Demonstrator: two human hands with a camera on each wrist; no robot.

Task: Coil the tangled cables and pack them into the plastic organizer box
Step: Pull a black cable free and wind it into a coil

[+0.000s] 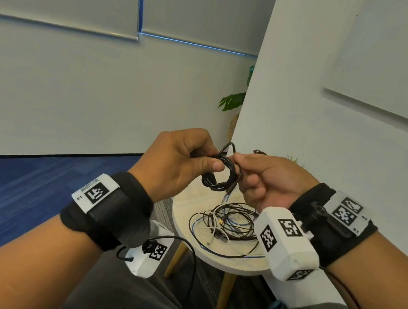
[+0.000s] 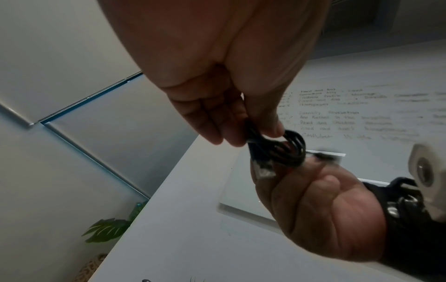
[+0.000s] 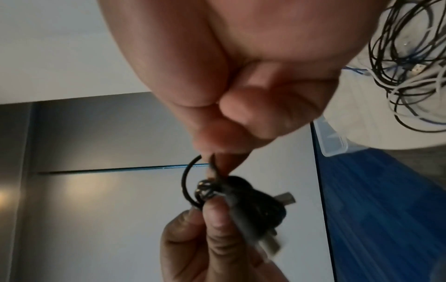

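A black cable coil (image 1: 220,177) hangs in the air above the round table, held between both hands. My left hand (image 1: 210,159) pinches the top of the coil between thumb and curled fingers. My right hand (image 1: 242,168) pinches a strand at the coil's right side. In the left wrist view the coil (image 2: 287,150) shows a metal plug below it. In the right wrist view my right hand (image 3: 217,164) grips a thin loop of the coil (image 3: 255,206). A tangle of black, white and blue cables (image 1: 227,222) lies on the table. A translucent plastic box (image 3: 333,141) shows one corner.
The small round cream table (image 1: 220,262) stands on wooden legs against a white wall (image 1: 332,148), right in front of my knees. Blue carpet (image 1: 18,191) spreads to the left. A green plant (image 1: 232,101) sits behind the wall corner.
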